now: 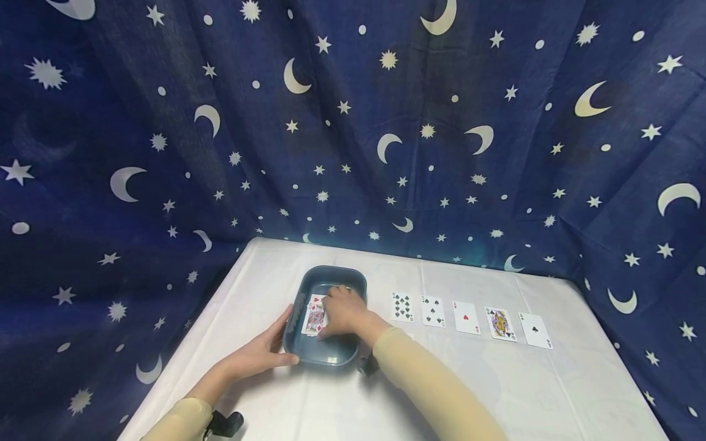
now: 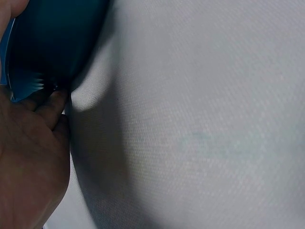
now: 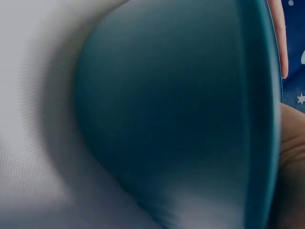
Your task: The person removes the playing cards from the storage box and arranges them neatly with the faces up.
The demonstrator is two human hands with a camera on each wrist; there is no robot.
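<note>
A dark teal plastic tub [image 1: 353,352] stands toward the left of the table, with face-up playing cards [image 1: 314,315] inside it. The top card is a red face card, partly covered. My right hand [image 1: 344,312] reaches over the tub's right rim, its thumb and bent fingers at the cards' right part. My left hand [image 1: 265,352] holds the tub's left side, thumb by the near-left corner and fingers along the wall. In the left wrist view, fingers of the left hand [image 2: 33,157] reach under the tub's edge. The tub [image 3: 167,109] blocks the right wrist view of the cards.
Right of the tub lies a slanting row of face-up cards: two black number cards [image 1: 402,307] [image 1: 433,312], an ace of hearts [image 1: 466,318], a black face card [image 1: 501,324] and an ace of clubs [image 1: 535,331]. A star-patterned dark blue cloth [image 1: 353,153] hangs behind the white-covered table [image 1: 469,380].
</note>
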